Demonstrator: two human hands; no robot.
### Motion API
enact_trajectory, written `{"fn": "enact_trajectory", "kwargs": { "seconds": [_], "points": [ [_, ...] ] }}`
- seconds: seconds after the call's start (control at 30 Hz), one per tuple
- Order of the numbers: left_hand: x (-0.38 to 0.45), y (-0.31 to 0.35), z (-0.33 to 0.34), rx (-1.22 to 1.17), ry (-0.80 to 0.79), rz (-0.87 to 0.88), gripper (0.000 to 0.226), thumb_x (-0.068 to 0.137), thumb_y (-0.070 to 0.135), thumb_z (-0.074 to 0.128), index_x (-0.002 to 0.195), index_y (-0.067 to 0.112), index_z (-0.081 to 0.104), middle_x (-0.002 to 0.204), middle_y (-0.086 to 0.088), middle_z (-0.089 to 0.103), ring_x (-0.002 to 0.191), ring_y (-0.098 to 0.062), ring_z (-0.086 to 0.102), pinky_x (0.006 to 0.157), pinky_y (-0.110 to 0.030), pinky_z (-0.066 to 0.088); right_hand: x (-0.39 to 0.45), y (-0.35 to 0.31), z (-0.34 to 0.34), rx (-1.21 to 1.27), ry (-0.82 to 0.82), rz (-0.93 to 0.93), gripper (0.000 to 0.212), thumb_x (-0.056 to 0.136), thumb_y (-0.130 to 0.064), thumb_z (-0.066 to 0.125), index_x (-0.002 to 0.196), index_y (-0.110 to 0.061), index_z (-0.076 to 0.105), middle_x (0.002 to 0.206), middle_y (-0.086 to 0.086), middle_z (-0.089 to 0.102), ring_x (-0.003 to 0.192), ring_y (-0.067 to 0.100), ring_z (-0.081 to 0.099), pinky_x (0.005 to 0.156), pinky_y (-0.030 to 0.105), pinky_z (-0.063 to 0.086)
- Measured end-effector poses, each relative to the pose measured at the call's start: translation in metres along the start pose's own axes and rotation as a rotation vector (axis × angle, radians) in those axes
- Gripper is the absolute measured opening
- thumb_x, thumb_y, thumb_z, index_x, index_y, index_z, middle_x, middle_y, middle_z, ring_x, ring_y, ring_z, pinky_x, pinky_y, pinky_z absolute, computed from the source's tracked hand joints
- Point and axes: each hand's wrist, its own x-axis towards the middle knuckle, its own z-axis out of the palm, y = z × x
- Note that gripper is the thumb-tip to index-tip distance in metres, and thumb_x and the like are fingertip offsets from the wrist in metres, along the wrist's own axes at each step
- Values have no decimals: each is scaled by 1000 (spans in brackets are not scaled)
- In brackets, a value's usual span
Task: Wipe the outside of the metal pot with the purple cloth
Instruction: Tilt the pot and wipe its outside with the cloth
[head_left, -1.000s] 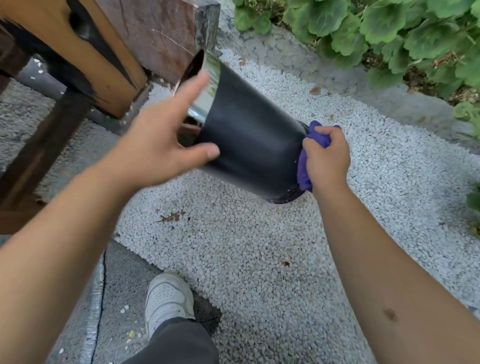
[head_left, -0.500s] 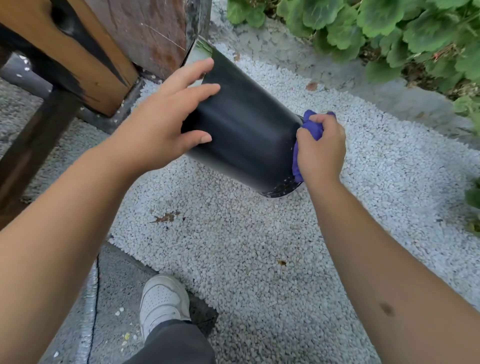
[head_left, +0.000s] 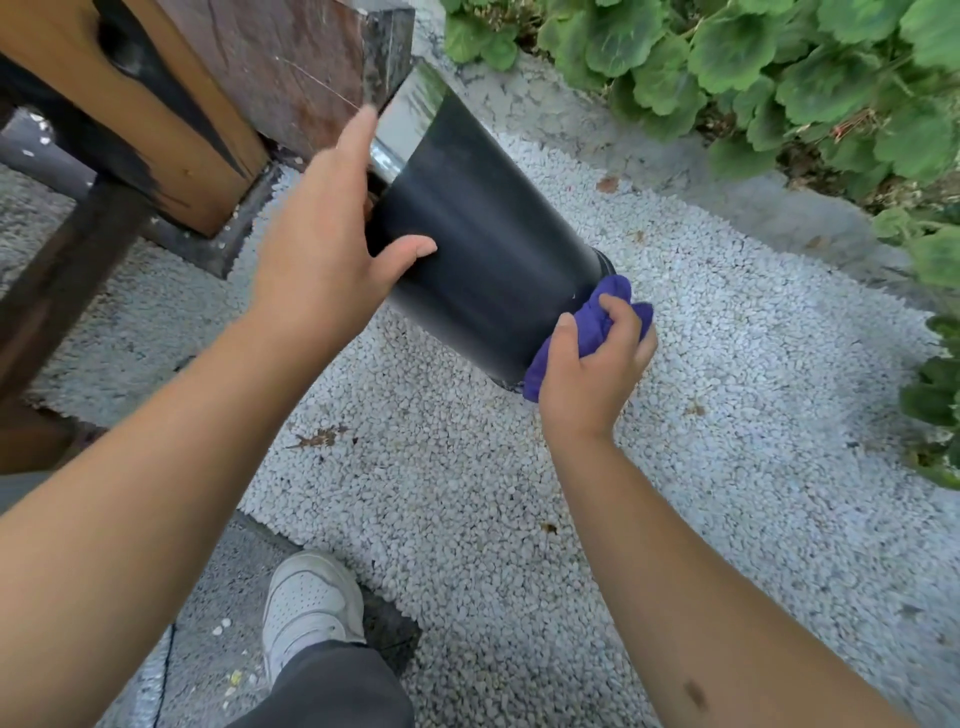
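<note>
The metal pot (head_left: 488, 249) is dark-walled with a shiny rim and is tilted on its side in the air above white gravel, mouth toward the upper left. My left hand (head_left: 322, 244) grips it near the rim, thumb on the dark wall and fingers reaching over the shiny edge. A bunched purple cloth (head_left: 587, 332) is pressed against the pot's base at the lower right, with my right hand (head_left: 592, 364) closed around it. The inside of the pot is hidden.
A wooden post and bench frame (head_left: 171, 104) stand close behind the pot at the upper left. Green leafy plants (head_left: 779, 67) line the top and right edge behind a concrete kerb. My white shoe (head_left: 306, 608) rests on the ground at the bottom.
My right hand with the cloth has slid from the base's upper edge down to its lower edge. My left hand has shifted its hold near the rim, and the pot has turned a little.
</note>
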Motion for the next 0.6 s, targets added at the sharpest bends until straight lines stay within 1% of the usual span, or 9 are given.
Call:
{"fn": "enact_trajectory", "kwargs": {
  "seconds": [0.07,0.13,0.23,0.27,0.37,0.43,0.53,0.57,0.6],
  "points": [
    [-4,-1,2,-26,14,-77,90,80,39,78,151,17,29,141,-5,52,122,-25,50,96,-29,37,13,-10,-3,-46,-25,-32,33,89,-27,63,121,-24,55,147,4,31,124,14,42,95,12,29],
    [-2,-3,-2,-31,-8,-54,83,82,37,77,150,17,33,132,-6,57,112,-26,53,92,-28,37,27,-20,-9,-102,-45,-72,30,87,-28,63,117,-25,58,136,-2,38,110,5,43,88,4,28],
    [3,1,-14,-21,40,35,74,83,35,75,146,16,40,127,-8,61,109,-30,58,96,-35,43,46,-34,-16,-139,-49,-95,26,85,-30,62,110,-28,59,131,-3,46,99,6,51,76,3,30],
    [4,3,-19,-16,60,76,73,82,36,74,144,17,42,128,-8,62,109,-29,59,98,-36,44,51,-37,-17,-145,-52,-96,25,83,-30,61,108,-29,59,127,-4,48,93,1,52,72,2,30],
    [7,-3,-31,9,13,195,73,80,41,68,145,18,42,138,-6,58,114,-18,56,99,-25,38,64,-42,-20,-155,-100,-73,22,82,-26,59,103,-31,58,117,-4,52,85,-9,50,69,1,33],
    [6,-13,-32,41,-88,260,74,82,39,67,146,14,40,146,-10,50,125,-21,49,99,-22,33,68,-41,-19,-167,-137,-66,23,83,-26,57,105,-29,59,117,-5,52,92,0,55,75,10,39],
    [-1,-24,-23,0,-193,234,78,85,27,74,150,10,34,157,-17,31,145,-27,27,110,-14,18,70,-42,-15,-194,-157,-82,26,82,-33,52,106,-31,59,114,-8,49,92,16,60,78,41,54],
    [-2,-24,-20,-18,-191,212,78,85,27,74,150,12,33,159,-17,28,147,-26,23,110,-13,15,72,-43,-14,-206,-155,-99,27,81,-35,51,107,-32,59,114,-9,49,93,16,60,79,43,53],
    [-2,-23,-18,-20,-185,195,78,86,29,74,150,15,32,160,-14,25,148,-23,20,110,-16,15,73,-43,-13,-223,-148,-121,28,81,-35,50,108,-32,59,114,-9,50,94,14,57,83,38,51]
  ]
}}
